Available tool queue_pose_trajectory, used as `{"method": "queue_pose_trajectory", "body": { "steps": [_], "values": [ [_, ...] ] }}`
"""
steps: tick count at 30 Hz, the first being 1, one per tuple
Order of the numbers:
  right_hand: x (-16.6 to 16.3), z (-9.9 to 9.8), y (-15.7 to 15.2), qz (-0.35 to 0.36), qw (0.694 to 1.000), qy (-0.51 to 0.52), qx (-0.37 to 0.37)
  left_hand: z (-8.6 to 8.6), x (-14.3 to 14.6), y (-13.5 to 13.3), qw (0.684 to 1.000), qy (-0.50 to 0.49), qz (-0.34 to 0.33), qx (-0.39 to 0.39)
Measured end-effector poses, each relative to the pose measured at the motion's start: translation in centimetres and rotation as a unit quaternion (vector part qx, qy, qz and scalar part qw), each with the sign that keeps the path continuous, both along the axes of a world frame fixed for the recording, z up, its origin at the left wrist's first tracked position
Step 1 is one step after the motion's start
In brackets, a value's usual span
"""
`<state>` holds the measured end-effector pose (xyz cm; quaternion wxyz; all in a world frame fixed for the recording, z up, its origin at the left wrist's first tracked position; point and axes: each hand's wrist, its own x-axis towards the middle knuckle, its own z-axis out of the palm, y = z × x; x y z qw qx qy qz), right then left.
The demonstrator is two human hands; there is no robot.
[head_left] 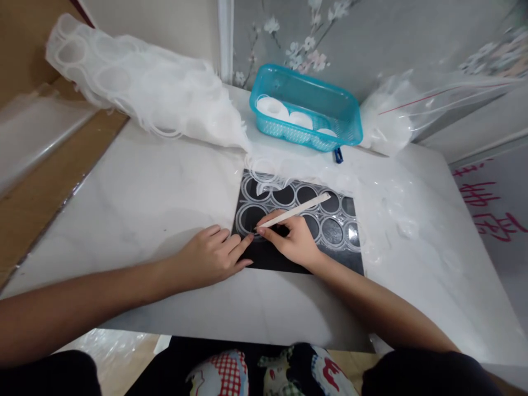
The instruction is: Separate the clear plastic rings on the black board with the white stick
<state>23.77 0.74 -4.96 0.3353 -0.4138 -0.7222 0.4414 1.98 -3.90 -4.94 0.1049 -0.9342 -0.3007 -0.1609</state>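
My right hand (291, 236) pinches a slim, flat white pen-like tool (299, 210). Its tip is down at the lower left ring of a clear sheet with rings (330, 230), which lies on a black mat (280, 257). What kind of tip it has is too small to make out. My left hand (218, 253) rests palm down at the mat's left edge, holding nothing. Its index finger reaches out and touches the sheet beside the tool's tip, while the other fingers are loosely bent. A curled white scrap (270, 188) lies over the upper rings.
Behind the mat stands a turquoise basket (305, 85) with several white round pieces (272, 107). A large pile of ring-cut translucent sheets (152, 82) is at the back left. A clear zip bag (391, 121) leans at the back right. A small blue object (339, 155) lies by the basket.
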Motion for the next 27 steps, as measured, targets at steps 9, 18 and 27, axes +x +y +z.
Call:
{"method": "queue_pose_trajectory", "body": {
  "steps": [9,18,27],
  "values": [
    [0.2,-0.4,-0.5,0.005,0.998,-0.025,0.065,0.0,0.1,0.1,1.000,0.009,-0.002,0.014],
    [0.2,-0.6,-0.6,0.000,0.997,-0.036,0.062,-0.1,0.0,0.0,1.000,-0.008,-0.010,-0.009],
    [0.4,-1.1,-2.4,0.035,0.964,-0.139,0.225,-0.4,0.1,0.4,0.999,-0.020,-0.009,-0.030]
  ]
}}
